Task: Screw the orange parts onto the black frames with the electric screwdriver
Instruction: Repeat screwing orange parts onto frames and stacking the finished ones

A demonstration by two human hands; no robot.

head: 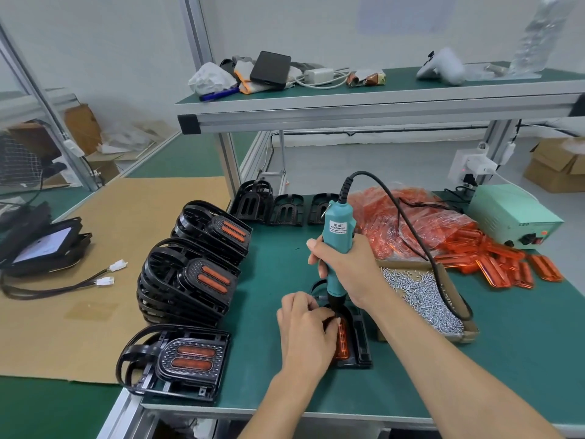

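Forearms enter from the bottom edge, both reaching to one black frame [356, 337] lying flat on the green mat [506, 343] near the bench's front. My left hand [305, 324] curls over the frame's near-left side, fingertips pinching down on the orange part [342, 342] seated in it; I judge this keeps part and frame from twisting under torque. Right hand [343, 267] wraps fully round the electric screwdriver [337, 248], held upright, its black nose meeting the frame's top end just past the left fingertips; the bit itself is hidden. Tray of screws [421, 299] sits just beside the right wrist, within easy reach. Left of the work, finished frames [196, 270] stack on edge. Farther back lie bare frames [286, 210], a bag of orange parts [411, 223] and the power supply [512, 217].
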